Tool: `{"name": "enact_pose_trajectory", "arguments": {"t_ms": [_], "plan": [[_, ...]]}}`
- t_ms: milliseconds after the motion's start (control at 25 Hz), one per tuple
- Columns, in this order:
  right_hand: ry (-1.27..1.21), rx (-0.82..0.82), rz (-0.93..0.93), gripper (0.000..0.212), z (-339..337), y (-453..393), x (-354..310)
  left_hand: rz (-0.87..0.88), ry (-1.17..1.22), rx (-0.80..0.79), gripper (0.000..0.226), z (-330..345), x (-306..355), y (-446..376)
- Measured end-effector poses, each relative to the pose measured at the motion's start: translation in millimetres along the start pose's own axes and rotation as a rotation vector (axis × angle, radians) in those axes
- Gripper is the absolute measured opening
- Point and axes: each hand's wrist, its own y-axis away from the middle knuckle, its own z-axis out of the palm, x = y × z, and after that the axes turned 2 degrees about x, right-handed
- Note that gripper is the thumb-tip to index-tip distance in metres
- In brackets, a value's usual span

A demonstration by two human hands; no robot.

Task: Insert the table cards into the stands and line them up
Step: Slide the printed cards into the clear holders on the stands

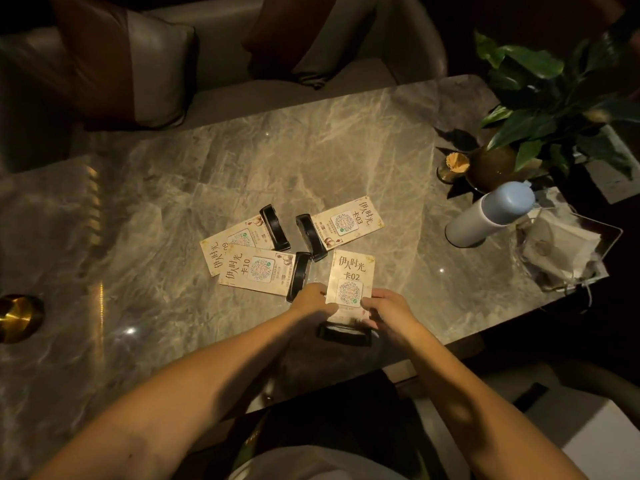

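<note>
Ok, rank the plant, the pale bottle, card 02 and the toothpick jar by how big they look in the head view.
1. plant, largest by far.
2. pale bottle and card 02: they look alike, and the card's lower end is hidden by the hands, so no ranking.
3. toothpick jar, smallest.

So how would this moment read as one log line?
both hands: left hand, right hand hold card 02 | black stand below it | three carded stands lying flat

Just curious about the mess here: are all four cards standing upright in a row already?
No: cards 09, 10 and 03 lie flat and scattered on the table, while both hands hold card 02.
</note>
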Motion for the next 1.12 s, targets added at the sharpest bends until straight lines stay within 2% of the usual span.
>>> {"name": "enact_pose_trajectory", "arguments": {"t_ms": [120, 320, 560, 680, 840, 920, 1040, 1120], "plan": [[-0.022, 0.069, -0.07, 0.011, -6, 8, -17, 0.032, 0.048, 0.1, 0.016, -5, 10, -2], [0.025, 0.142, -0.242, 0.006, -13, 13, -53, 0.139, 0.158, 0.137, 0.007, -17, 29, -13], [-0.01, 0.175, -0.374, 0.013, -15, 17, -75, 0.22, 0.179, 0.243, 0.031, -29, 48, -22], [0.057, 0.201, -0.435, 0.015, -21, 10, -79, 0.223, 0.202, 0.259, 0.035, -27, 52, -27], [0.16, 0.225, -0.45, 0.017, -32, -10, -70, 0.233, 0.222, 0.244, 0.033, -20, 55, -29], [0.204, 0.229, -0.444, 0.008, -36, -19, -62, 0.225, 0.25, 0.231, 0.021, -18, 53, -27], [0.235, 0.235, -0.427, 0.012, -43, -30, -52, 0.21, 0.264, 0.192, 0.005, -17, 51, -23], [0.211, 0.222, -0.384, 0.01, -42, -29, -49, 0.196, 0.295, 0.181, 0.014, -19, 48, -19]]}}
